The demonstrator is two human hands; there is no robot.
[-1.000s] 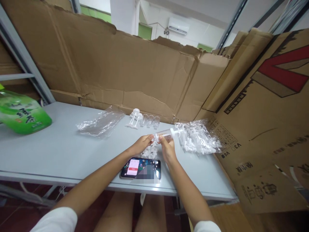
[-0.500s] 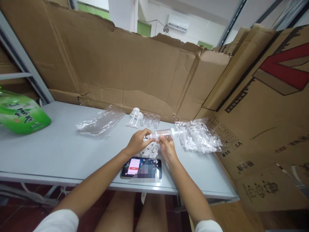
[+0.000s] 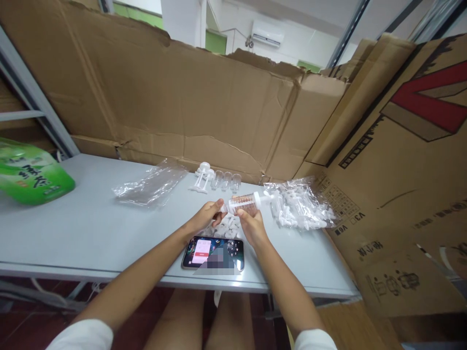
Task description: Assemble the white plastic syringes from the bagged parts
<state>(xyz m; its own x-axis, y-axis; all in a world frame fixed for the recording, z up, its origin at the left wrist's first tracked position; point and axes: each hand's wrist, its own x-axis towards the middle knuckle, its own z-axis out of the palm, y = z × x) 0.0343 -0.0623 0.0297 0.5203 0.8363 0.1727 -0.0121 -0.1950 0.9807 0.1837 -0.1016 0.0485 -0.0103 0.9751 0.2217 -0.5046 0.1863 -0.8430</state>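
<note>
Right hand (image 3: 250,225) clamped on the syringe (image 3: 245,201), left hand (image 3: 205,218) pinching its tip; phone (image 3: 213,253) screen's blurred, box (image 3: 401,175) print reads V3.

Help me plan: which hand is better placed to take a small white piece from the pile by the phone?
Left, probably: the left hand touches only the tip of the clear tube, beside the pile; the right hand grips it.

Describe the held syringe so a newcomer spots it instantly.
On the pale grey table, past the black smartphone, the right hand grips a clear plastic syringe with white plunger. Unlike the clear barrels by the cardboard wall, it is held off the table.
</note>
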